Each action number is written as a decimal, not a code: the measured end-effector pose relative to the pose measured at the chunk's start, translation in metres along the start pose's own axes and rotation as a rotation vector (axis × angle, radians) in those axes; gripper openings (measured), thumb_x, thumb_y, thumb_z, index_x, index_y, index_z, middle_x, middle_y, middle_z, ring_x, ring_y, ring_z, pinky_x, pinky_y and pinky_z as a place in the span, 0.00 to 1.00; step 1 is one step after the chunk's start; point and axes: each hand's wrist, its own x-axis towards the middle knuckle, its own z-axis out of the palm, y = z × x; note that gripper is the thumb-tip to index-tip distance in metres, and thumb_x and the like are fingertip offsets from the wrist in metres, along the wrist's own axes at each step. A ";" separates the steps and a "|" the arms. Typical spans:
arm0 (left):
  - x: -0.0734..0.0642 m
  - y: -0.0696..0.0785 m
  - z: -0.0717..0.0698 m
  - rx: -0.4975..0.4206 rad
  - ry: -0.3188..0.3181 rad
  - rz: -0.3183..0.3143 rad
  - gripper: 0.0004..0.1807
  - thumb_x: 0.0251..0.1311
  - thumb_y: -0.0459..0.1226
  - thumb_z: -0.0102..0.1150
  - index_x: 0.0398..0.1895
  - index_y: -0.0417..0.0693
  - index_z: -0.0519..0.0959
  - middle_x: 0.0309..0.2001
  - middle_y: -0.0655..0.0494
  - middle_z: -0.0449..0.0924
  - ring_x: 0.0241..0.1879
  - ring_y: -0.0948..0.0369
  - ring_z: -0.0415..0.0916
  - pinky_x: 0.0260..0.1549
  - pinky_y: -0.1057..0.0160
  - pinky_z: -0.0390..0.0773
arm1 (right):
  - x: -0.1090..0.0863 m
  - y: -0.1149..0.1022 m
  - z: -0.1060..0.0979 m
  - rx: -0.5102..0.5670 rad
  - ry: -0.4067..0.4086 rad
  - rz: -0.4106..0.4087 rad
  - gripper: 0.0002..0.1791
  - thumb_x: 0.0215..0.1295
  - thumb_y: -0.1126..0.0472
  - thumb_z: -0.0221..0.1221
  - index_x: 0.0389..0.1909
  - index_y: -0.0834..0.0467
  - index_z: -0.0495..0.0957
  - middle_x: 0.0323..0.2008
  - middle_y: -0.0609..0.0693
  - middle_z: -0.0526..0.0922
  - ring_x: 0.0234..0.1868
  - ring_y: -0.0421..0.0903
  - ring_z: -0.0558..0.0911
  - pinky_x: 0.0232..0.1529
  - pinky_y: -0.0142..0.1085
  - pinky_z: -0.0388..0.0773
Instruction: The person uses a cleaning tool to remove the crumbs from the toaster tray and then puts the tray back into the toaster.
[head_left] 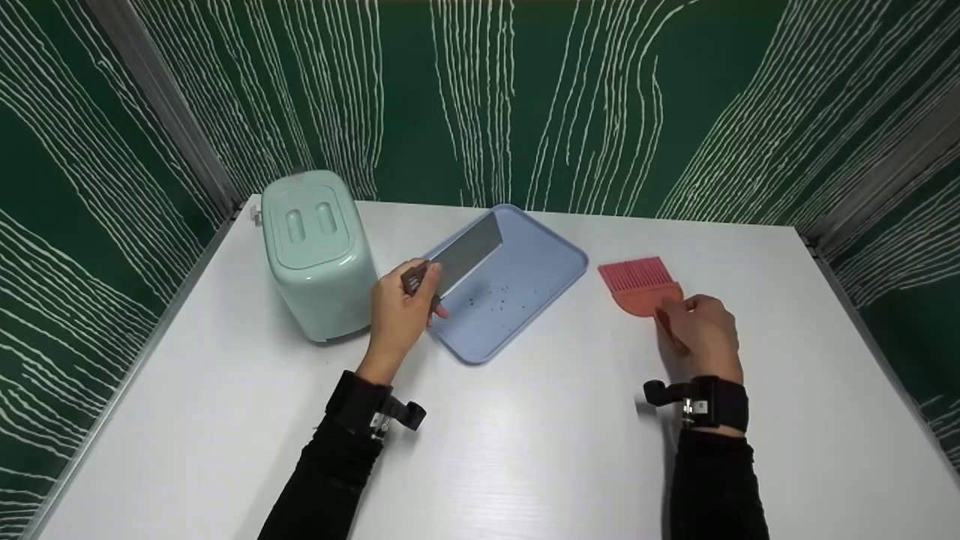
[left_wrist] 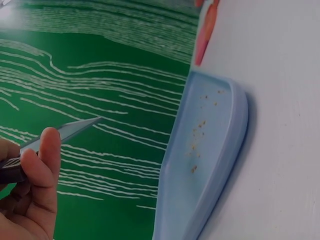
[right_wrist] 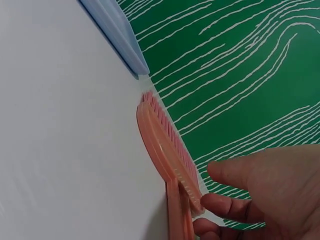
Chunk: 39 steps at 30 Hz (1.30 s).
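My left hand (head_left: 399,307) grips the dark handle of a broad-bladed kitchen knife (head_left: 469,251). In the head view the blade overlaps the left part of a blue tray (head_left: 551,244), where brown crumbs (head_left: 499,298) lie scattered. The left wrist view shows the knife (left_wrist: 75,129) nearly edge-on, apart from the tray. To the right, my right hand (head_left: 703,330) is at the neck and handle of an orange brush (head_left: 645,300) with pink bristles. Its fingertips are at the brush's edge in the right wrist view, with a gap between thumb and forefinger; any hold on the handle is unclear.
A mint-green toaster-like appliance (head_left: 319,255) with two slot shapes on top stands just left of my left hand. All of this rests on a white table (head_left: 540,442). Green panels (head_left: 480,97) with white wavy lines rise behind and at both sides.
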 end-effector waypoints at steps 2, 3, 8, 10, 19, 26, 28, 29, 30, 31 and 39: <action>0.000 0.000 0.000 -0.023 0.001 -0.014 0.14 0.78 0.44 0.62 0.37 0.43 0.84 0.19 0.45 0.82 0.12 0.62 0.80 0.10 0.69 0.69 | 0.000 -0.003 -0.001 -0.003 -0.003 -0.012 0.31 0.80 0.39 0.48 0.56 0.65 0.76 0.25 0.46 0.80 0.38 0.49 0.80 0.37 0.37 0.74; 0.000 0.000 0.000 -0.029 0.003 -0.018 0.13 0.78 0.43 0.62 0.39 0.42 0.84 0.20 0.45 0.82 0.12 0.62 0.80 0.11 0.69 0.70 | 0.000 -0.005 -0.001 -0.004 -0.007 -0.016 0.31 0.81 0.39 0.48 0.58 0.66 0.75 0.27 0.47 0.81 0.38 0.49 0.80 0.37 0.37 0.75; -0.001 0.000 0.001 -0.051 0.019 -0.030 0.14 0.79 0.44 0.62 0.40 0.42 0.84 0.19 0.46 0.83 0.11 0.62 0.79 0.11 0.69 0.69 | -0.001 -0.016 -0.001 -0.018 -0.010 -0.065 0.36 0.82 0.37 0.47 0.65 0.68 0.73 0.49 0.61 0.83 0.45 0.52 0.81 0.39 0.37 0.76; -0.001 0.001 0.001 -0.055 0.023 -0.029 0.14 0.79 0.44 0.62 0.39 0.42 0.84 0.18 0.45 0.84 0.11 0.61 0.78 0.11 0.69 0.69 | -0.002 -0.023 0.002 -0.006 -0.020 -0.081 0.37 0.82 0.36 0.46 0.65 0.68 0.74 0.56 0.65 0.81 0.49 0.55 0.80 0.42 0.38 0.76; -0.004 0.001 0.007 -0.104 0.034 -0.048 0.18 0.79 0.45 0.61 0.31 0.43 0.79 0.17 0.47 0.84 0.12 0.54 0.79 0.11 0.69 0.68 | -0.019 -0.066 0.036 0.007 0.013 -0.242 0.28 0.81 0.40 0.54 0.47 0.64 0.80 0.42 0.58 0.83 0.42 0.51 0.80 0.41 0.37 0.74; -0.008 0.003 0.015 -0.220 0.039 -0.098 0.16 0.80 0.43 0.60 0.31 0.46 0.77 0.19 0.52 0.81 0.15 0.59 0.83 0.15 0.66 0.78 | -0.035 -0.096 0.064 0.047 -0.049 -0.412 0.25 0.82 0.42 0.56 0.47 0.62 0.80 0.35 0.52 0.78 0.36 0.46 0.74 0.38 0.38 0.70; -0.009 0.004 0.017 -0.266 0.035 -0.111 0.15 0.80 0.43 0.59 0.34 0.45 0.78 0.21 0.51 0.82 0.17 0.59 0.85 0.17 0.65 0.81 | -0.039 -0.103 0.071 0.066 -0.068 -0.441 0.25 0.82 0.42 0.56 0.47 0.63 0.81 0.34 0.51 0.77 0.36 0.46 0.73 0.38 0.38 0.69; -0.010 0.004 0.018 -0.287 0.032 -0.117 0.15 0.80 0.44 0.58 0.35 0.45 0.78 0.22 0.51 0.83 0.18 0.59 0.85 0.18 0.65 0.82 | -0.042 -0.106 0.074 0.082 -0.083 -0.448 0.25 0.82 0.42 0.56 0.48 0.62 0.80 0.35 0.52 0.78 0.37 0.46 0.73 0.38 0.38 0.70; -0.010 0.004 0.019 -0.309 0.030 -0.123 0.15 0.81 0.44 0.58 0.35 0.44 0.78 0.23 0.51 0.83 0.18 0.59 0.86 0.19 0.64 0.83 | -0.044 -0.109 0.077 0.101 -0.093 -0.460 0.24 0.82 0.42 0.56 0.47 0.62 0.81 0.35 0.53 0.79 0.37 0.46 0.74 0.39 0.38 0.70; -0.011 0.004 0.020 -0.329 0.028 -0.130 0.15 0.81 0.44 0.57 0.35 0.44 0.77 0.23 0.51 0.82 0.18 0.58 0.86 0.19 0.64 0.84 | -0.046 -0.112 0.081 0.124 -0.106 -0.469 0.24 0.82 0.42 0.56 0.47 0.61 0.81 0.36 0.55 0.81 0.38 0.46 0.75 0.39 0.38 0.72; -0.016 0.005 0.033 -0.396 0.017 -0.191 0.21 0.84 0.48 0.52 0.30 0.46 0.71 0.21 0.52 0.80 0.18 0.58 0.87 0.19 0.62 0.86 | -0.064 -0.131 0.110 0.239 -0.175 -0.568 0.20 0.81 0.46 0.59 0.48 0.61 0.83 0.36 0.54 0.85 0.38 0.44 0.79 0.41 0.34 0.75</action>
